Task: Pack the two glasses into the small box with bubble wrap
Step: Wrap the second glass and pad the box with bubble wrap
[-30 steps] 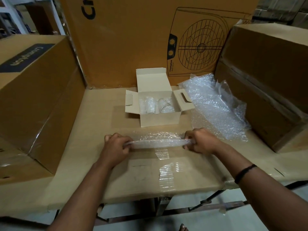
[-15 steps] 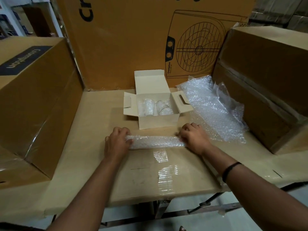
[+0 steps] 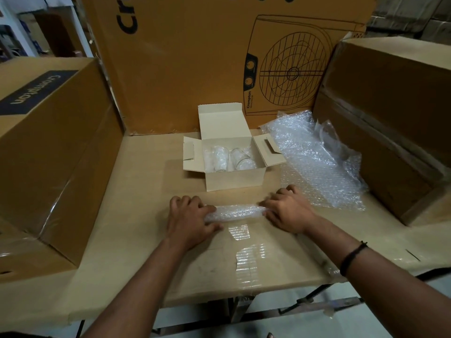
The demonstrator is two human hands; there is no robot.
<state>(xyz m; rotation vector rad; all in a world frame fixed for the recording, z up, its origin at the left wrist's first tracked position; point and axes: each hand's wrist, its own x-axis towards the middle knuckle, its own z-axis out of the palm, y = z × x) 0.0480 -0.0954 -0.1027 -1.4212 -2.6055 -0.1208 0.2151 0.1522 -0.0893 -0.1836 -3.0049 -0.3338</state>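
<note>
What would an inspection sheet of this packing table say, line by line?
Surface: table covered with cardboard; shiny tape near the front.
Job's things: box open, two glasses inside, side by side; bubble-wrap roll lying in front of box; loose bubble-wrap sheet right of box.
Clutter: nothing seen.
Hands: left hand and right hand each hold one end of roll.
Cables: nothing seen.
Surroundings: big cartons left, behind and right of table.
</note>
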